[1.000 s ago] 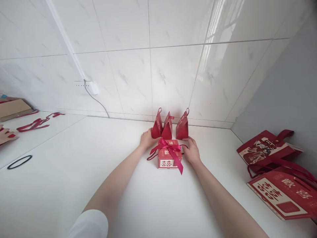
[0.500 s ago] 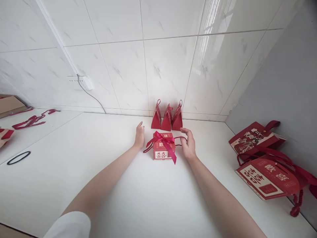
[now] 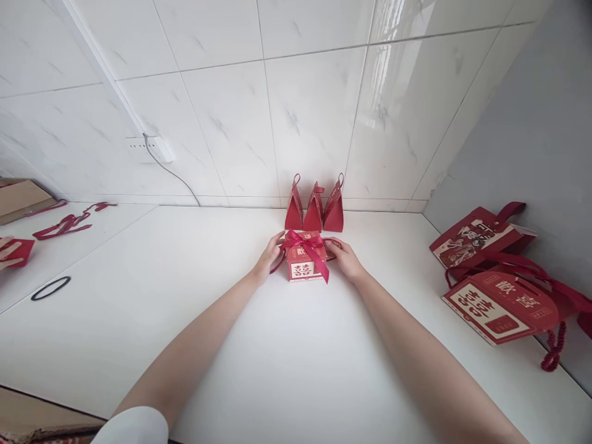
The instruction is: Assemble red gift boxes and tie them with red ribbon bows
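Note:
A small red gift box with white panels and gold lettering stands on the white table, a magenta ribbon bow tied over its top. My left hand is against its left side, fingers closed around the edge and a cord handle. From the right, my right hand grips the box's other side, near the second dark red cord. Parts of my fingers are hidden behind the box. Just behind it, three red triangular boxes with ribbon loops stand in a row by the tiled wall.
Two larger red boxes, one with a figure print and one with lettering, lie at the right. Leftward are loose red ribbons, a black ring, a cardboard box and another person's hand at a red piece.
Both my hands have moved inward and closed on the sides of the gift box. At the far left, the other person's hand has come into view with the red piece.

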{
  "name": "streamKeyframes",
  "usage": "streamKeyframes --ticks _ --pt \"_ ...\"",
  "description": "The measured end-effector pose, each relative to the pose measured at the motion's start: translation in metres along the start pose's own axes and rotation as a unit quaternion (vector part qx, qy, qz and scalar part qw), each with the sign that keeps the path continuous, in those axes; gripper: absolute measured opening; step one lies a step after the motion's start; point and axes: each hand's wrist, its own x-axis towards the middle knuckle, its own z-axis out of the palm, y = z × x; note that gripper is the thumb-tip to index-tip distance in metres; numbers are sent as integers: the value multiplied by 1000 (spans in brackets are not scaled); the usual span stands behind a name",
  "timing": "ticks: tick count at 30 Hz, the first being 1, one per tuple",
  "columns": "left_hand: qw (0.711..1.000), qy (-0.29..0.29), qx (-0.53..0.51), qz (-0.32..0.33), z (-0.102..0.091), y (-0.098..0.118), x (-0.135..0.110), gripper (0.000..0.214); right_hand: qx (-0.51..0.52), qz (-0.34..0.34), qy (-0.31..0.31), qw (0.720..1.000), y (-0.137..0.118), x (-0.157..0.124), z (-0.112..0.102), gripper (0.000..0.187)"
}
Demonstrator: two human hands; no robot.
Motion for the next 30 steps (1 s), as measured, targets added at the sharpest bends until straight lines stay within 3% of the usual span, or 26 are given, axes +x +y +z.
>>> streamKeyframes --ticks 4,7,9,12,14,19,21,25,30 --pt "996 55 43 -51 -3 0 5 40 49 20 59 997 3 7 -9 38" --pt "993 65 74 -59 1 -1 7 14 75 37 70 994 1 8 -12 29" --pt "992 76 77 -59 4 -2 7 17 98 49 50 993 -3 6 -15 20" --pt "992 95 55 -69 1 -1 7 27 141 66 8 988 -11 1 -21 26" --pt "992 95 35 -77 -4 3 7 23 167 73 -9 983 -16 -2 -27 27" --pt "992 32 -26 -119 -5 10 5 26 211 78 -5 974 -19 -6 -39 9" --pt "988 25 -52 -145 -1 7 6 20 220 79 4 972 -20 -7 -42 12" --pt "980 91 -107 -138 -8 -3 11 17 239 68 22 968 -19 -6 -47 15" --pt "961 177 -179 -114 -44 -3 12 31 286 35 43 957 -19 -5 -52 21"
